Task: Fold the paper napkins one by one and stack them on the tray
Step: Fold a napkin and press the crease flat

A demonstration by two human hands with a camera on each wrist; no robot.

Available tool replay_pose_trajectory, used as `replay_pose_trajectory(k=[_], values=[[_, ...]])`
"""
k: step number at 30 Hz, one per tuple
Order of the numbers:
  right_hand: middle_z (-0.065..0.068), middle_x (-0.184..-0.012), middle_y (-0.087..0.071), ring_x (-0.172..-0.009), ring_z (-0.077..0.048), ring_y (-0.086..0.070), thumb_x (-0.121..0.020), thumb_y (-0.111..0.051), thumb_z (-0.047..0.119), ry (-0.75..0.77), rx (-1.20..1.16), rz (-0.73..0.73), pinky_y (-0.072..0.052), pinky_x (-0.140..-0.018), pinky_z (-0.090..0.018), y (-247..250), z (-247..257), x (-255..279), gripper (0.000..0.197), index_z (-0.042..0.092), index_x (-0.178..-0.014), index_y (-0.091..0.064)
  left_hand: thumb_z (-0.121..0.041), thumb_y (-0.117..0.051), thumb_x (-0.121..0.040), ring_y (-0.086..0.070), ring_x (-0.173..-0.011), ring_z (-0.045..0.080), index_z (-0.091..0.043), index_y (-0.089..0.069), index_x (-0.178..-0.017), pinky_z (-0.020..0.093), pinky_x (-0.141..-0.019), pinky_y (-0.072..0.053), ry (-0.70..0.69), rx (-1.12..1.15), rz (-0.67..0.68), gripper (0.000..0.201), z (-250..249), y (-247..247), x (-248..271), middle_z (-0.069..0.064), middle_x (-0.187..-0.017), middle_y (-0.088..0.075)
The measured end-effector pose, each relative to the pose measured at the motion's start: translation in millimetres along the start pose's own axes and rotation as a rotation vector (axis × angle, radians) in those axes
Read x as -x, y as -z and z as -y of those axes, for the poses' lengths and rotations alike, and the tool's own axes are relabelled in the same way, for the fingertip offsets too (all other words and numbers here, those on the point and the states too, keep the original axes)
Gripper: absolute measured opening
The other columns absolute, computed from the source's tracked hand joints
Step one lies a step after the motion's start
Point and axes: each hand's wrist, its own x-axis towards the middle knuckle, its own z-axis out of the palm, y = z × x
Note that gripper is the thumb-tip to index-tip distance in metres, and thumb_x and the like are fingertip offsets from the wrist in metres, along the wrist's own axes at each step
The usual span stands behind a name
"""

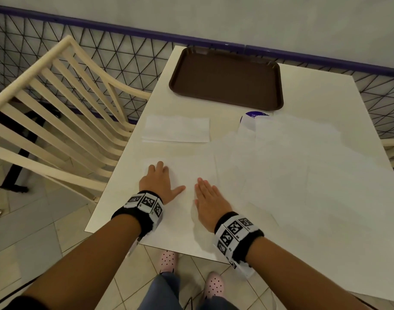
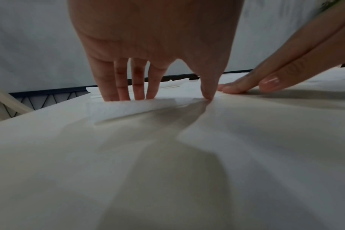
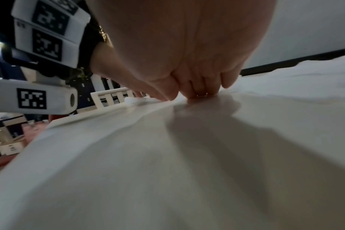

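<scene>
A white paper napkin lies flat near the table's front left. My left hand presses its left part with fingers spread, fingertips down on the paper. My right hand lies flat on the napkin's right part, fingers straight and together. In the left wrist view the napkin's near left corner lifts slightly. Several folded napkins sit stacked on the table farther back. Unfolded napkins spread over the right half of the table. The brown tray stands bare at the far edge.
The white table has its left edge close to my left hand. A cream slatted chair stands to the left. A purple-and-white round item peeks from under the loose napkins. A wire fence runs behind the table.
</scene>
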Motion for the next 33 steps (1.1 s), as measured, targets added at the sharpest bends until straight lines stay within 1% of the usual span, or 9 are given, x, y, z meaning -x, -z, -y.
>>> replay_pose_trajectory(k=[4, 6, 10, 13, 19, 23, 27, 30, 33], values=[[-0.008, -0.157, 0.014, -0.147, -0.019, 0.008, -0.103, -0.012, 0.02, -0.044, -0.031, 0.038, 0.003, -0.119, -0.03, 4, -17, 8, 0.051, 0.004, -0.149, 0.005, -0.066, -0.042, -0.083, -0.031, -0.128, 0.022, -0.011, -0.029, -0.139, 0.035, -0.09, -0.045, 0.035, 0.048, 0.032, 0.08, 0, 1, 2, 0.003, -0.141, -0.026], [-0.009, -0.158, 0.012, -0.147, -0.019, 0.007, -0.103, -0.012, 0.019, -0.036, -0.034, 0.049, 0.002, -0.119, -0.031, 7, -18, 8, 0.051, 0.004, -0.149, 0.004, -0.059, -0.044, -0.087, -0.032, -0.128, 0.023, -0.012, -0.027, -0.14, 0.034, -0.094, -0.043, 0.034, 0.047, 0.001, 0.073, -1, 1, 6, 0.005, -0.142, -0.027], [-0.011, -0.158, 0.007, -0.147, -0.022, 0.002, -0.102, -0.016, 0.016, -0.043, -0.042, 0.051, -0.001, -0.12, -0.032, 12, -14, 6, 0.051, 0.002, -0.149, -0.001, -0.022, -0.042, -0.093, -0.035, -0.127, 0.023, -0.011, -0.032, -0.14, 0.031, -0.103, -0.036, -0.242, -0.041, -0.119, 0.049, -31, -7, 21, 0.006, -0.142, -0.031], [-0.013, -0.158, 0.007, -0.147, -0.023, 0.001, -0.099, -0.021, 0.012, -0.049, 0.014, 0.082, -0.001, -0.12, -0.034, 17, -13, 6, 0.054, 0.002, -0.149, -0.002, -0.011, -0.038, -0.093, -0.037, -0.124, 0.024, -0.007, -0.037, -0.136, 0.031, -0.102, -0.038, -0.369, -0.081, -0.083, 0.044, -50, -21, 28, 0.007, -0.141, -0.034], [-0.012, -0.158, 0.007, -0.147, -0.022, 0.001, -0.1, -0.019, 0.011, -0.039, 0.044, 0.127, 0.0, -0.12, -0.034, 25, -14, 4, 0.053, 0.001, -0.149, -0.001, -0.019, -0.03, -0.099, -0.039, -0.122, 0.023, -0.006, -0.039, -0.135, 0.03, -0.094, -0.04, -0.256, -0.067, -0.122, 0.04, -23, -25, 39, 0.006, -0.137, -0.037], [-0.013, -0.158, 0.006, -0.147, -0.024, -0.002, -0.1, -0.02, 0.012, -0.024, 0.098, 0.134, -0.002, -0.121, -0.035, 27, -14, 4, 0.053, 0.0, -0.149, -0.002, -0.018, -0.04, -0.096, -0.051, -0.111, 0.03, 0.0, -0.054, -0.124, 0.037, -0.083, -0.051, -0.105, 0.085, -0.163, 0.036, 18, -28, 52, 0.014, -0.125, -0.05], [-0.015, -0.158, 0.0, -0.146, -0.025, -0.008, -0.1, -0.023, 0.014, -0.002, 0.165, 0.119, -0.005, -0.121, -0.036, 28, -14, 2, 0.052, -0.001, -0.148, -0.008, -0.023, -0.035, -0.098, -0.047, -0.112, 0.024, -0.005, -0.052, -0.125, 0.033, -0.087, -0.045, 0.013, 0.025, -0.122, 0.037, 47, -27, 57, 0.009, -0.127, -0.047], [-0.017, -0.153, -0.022, -0.142, -0.027, -0.022, -0.099, -0.025, 0.015, 0.029, 0.281, 0.11, -0.01, -0.119, -0.041, 30, -13, -3, 0.046, 0.0, -0.142, -0.029, -0.032, -0.04, -0.096, -0.045, -0.115, 0.021, -0.01, -0.049, -0.127, 0.03, -0.092, -0.042, 0.027, -0.02, -0.117, 0.039, 50, -13, 51, 0.005, -0.129, -0.043], [-0.014, -0.135, -0.048, -0.126, -0.027, -0.044, -0.099, -0.029, 0.017, 0.058, 0.283, 0.063, -0.018, -0.116, -0.039, 40, -13, -9, 0.037, 0.004, -0.127, -0.05, -0.037, -0.05, -0.092, -0.034, -0.131, 0.018, -0.015, -0.034, -0.139, 0.031, -0.099, -0.04, -0.107, 0.038, -0.074, 0.054, 38, -2, 35, 0.001, -0.146, -0.027]])
